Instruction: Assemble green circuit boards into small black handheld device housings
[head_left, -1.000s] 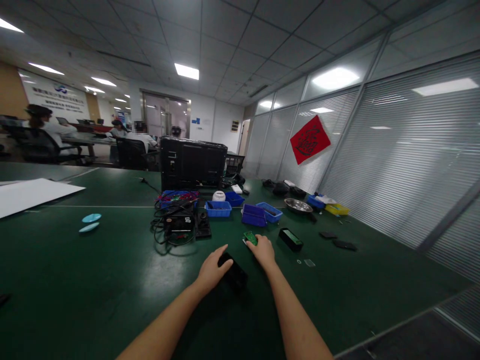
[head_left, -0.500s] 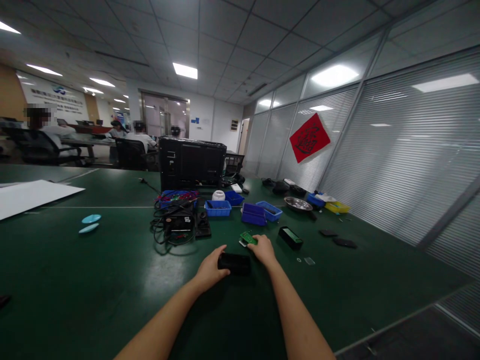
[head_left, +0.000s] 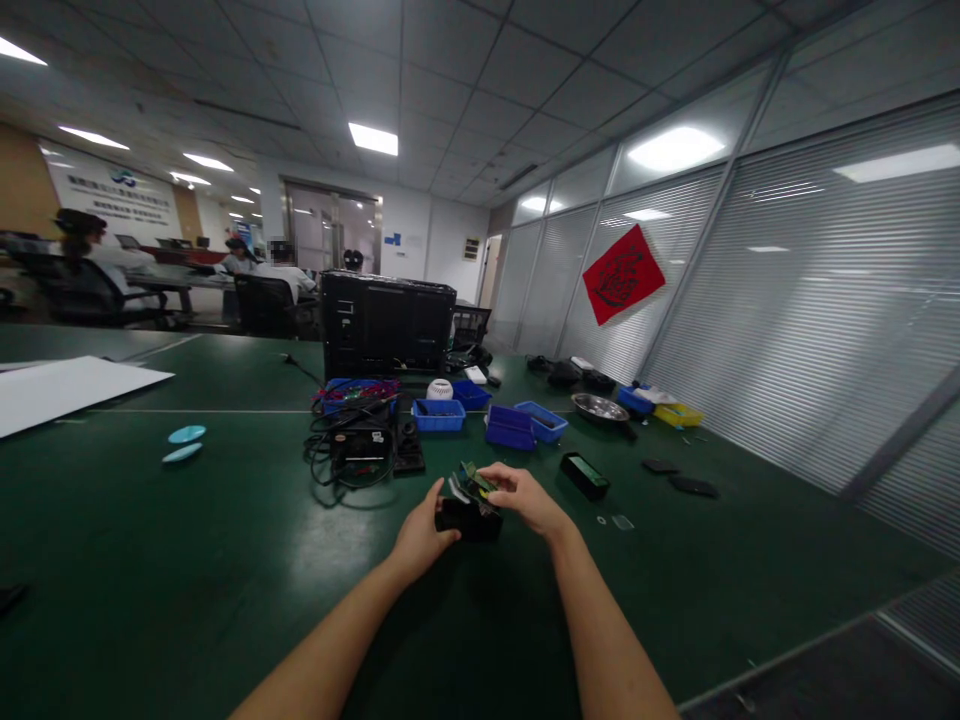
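Observation:
My left hand (head_left: 421,532) grips the left end of a black plastic housing (head_left: 471,522) on the green tabletop, thumb in front and fingers behind. Between thumb and fingers, my right hand (head_left: 523,498) holds a green circuit board (head_left: 472,480), tilted just above the housing's top. A white part hangs at the board's left side, and a bit of yellow shows by the fingertips. How far the board reaches into the housing is hidden. Right of my right hand lies a second black housing (head_left: 585,475) with a green board in it.
A power unit (head_left: 361,443) with tangled cables stands at the back left, before a large black appliance (head_left: 388,325). Blue bins (head_left: 439,416), a metal bowl (head_left: 600,407) and a yellow tray (head_left: 679,415) stand farther back. Flat black pieces (head_left: 691,486) lie right; light-blue shells (head_left: 184,453) lie left.
My right hand has lifted the circuit board from the table and brought it left over the black housing, tilting it. My left hand stays on the housing.

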